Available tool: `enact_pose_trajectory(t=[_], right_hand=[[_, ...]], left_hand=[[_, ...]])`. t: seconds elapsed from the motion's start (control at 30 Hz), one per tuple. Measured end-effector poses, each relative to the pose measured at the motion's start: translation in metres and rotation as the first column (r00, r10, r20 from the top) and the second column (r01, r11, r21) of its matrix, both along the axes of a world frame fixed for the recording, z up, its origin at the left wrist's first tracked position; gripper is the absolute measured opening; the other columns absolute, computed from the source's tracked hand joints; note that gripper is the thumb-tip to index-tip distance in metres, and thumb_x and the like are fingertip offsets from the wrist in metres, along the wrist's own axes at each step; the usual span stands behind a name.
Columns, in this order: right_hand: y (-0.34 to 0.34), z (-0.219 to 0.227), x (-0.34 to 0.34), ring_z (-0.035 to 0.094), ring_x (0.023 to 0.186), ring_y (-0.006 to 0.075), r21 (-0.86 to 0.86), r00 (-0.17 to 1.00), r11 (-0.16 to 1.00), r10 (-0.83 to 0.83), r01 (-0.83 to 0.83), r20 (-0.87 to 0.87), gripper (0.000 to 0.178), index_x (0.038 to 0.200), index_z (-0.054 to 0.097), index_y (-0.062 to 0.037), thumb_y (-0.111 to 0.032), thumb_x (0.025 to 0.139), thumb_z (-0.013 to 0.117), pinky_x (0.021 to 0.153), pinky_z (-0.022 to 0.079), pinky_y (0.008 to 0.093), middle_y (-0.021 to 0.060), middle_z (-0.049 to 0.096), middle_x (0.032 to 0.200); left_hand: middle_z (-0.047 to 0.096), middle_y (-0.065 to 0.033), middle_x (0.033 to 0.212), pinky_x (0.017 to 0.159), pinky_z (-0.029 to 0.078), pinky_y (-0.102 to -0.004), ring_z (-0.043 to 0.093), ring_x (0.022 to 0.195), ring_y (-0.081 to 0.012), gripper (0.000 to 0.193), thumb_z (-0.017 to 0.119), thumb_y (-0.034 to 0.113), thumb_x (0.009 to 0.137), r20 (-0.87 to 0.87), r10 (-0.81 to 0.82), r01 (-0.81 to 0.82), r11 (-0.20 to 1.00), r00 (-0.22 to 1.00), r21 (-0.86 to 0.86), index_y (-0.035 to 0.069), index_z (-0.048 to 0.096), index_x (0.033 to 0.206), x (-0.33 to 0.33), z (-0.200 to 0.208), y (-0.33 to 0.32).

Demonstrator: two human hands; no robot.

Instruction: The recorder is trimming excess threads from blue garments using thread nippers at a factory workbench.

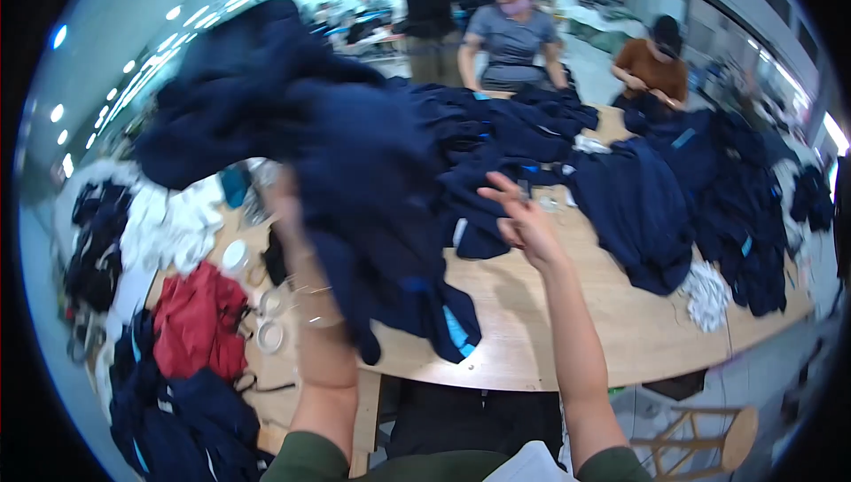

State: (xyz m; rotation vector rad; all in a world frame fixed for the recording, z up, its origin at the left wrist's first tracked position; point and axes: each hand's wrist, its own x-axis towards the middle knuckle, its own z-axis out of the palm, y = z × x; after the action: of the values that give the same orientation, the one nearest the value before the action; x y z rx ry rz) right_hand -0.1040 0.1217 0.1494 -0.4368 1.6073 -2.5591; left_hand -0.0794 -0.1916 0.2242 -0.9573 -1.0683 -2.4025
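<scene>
A navy garment [372,172] with a light blue strip at its lower end hangs in the air over the left half of the table, smeared by motion. My left hand [284,203] is raised against its underside and holds it up; the cloth and the blur hide most of the fingers. My right hand [529,225] is over the middle of the table with fingers spread, apart from the raised garment. Close to its fingertips shows a small dark thing, and I cannot tell whether the hand touches it. Beyond lies a pile of navy garments [496,123].
The wooden table [523,331] carries more navy garments [634,207] and a white cloth bundle [706,296] at right. Leftward are a red garment [202,322], white cloth [173,220] and tape rolls [269,335]. Several people are across the table. A wooden stool [700,439] stands lower right.
</scene>
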Motion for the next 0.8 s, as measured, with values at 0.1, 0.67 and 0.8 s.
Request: enact_pose_trajectory(t=[0.1, 0.67, 0.8], right_hand=[[0.042, -0.006, 0.014, 0.045, 0.058, 0.0071, -0.334, 0.991, 0.934, 0.111, -0.127, -0.068, 0.048, 0.145, 0.043, -0.0130, -0.037, 0.103, 0.047, 0.051, 0.040, 0.0207, 0.0137, 0.057, 0.136], [0.129, -0.128, 0.141, 0.049, 0.053, 0.0057, 0.810, 0.997, 0.585, -0.027, -0.043, 0.073, 0.020, 0.091, 0.066, -0.0034, 0.011, 0.083, 0.056, 0.044, 0.036, 0.0194, 0.0000, 0.060, 0.093], [0.107, -0.109, 0.177, 0.050, 0.054, 0.0063, 0.704, 0.961, 0.694, -0.062, -0.153, 0.269, 0.022, 0.096, 0.068, -0.0018, 0.010, 0.082, 0.056, 0.044, 0.037, 0.0206, 0.0002, 0.060, 0.091]], left_hand=[[0.045, -0.0152, 0.142, 0.111, 0.035, -0.0309, 0.048, 0.126, -0.0218, 0.044, 0.033, 0.023, 0.105, -0.089, 0.078, -0.101, 0.953, 0.993, -0.285, -0.003, 0.043, 0.140, -0.020, -0.086, 0.115], [0.060, -0.0109, 0.098, 0.083, 0.048, -0.0399, 0.059, 0.096, -0.0302, 0.020, 0.069, 0.024, 0.083, -0.037, 0.599, -0.394, 0.476, 0.800, -0.786, 0.011, 0.071, 0.099, 0.016, -0.212, 0.093], [0.056, -0.0084, 0.111, 0.085, 0.041, -0.0446, 0.050, 0.111, -0.0261, 0.025, 0.070, 0.033, 0.077, -0.392, 0.311, -0.490, 0.373, 0.866, -0.788, 0.014, 0.071, 0.093, 0.061, -0.188, 0.162]])
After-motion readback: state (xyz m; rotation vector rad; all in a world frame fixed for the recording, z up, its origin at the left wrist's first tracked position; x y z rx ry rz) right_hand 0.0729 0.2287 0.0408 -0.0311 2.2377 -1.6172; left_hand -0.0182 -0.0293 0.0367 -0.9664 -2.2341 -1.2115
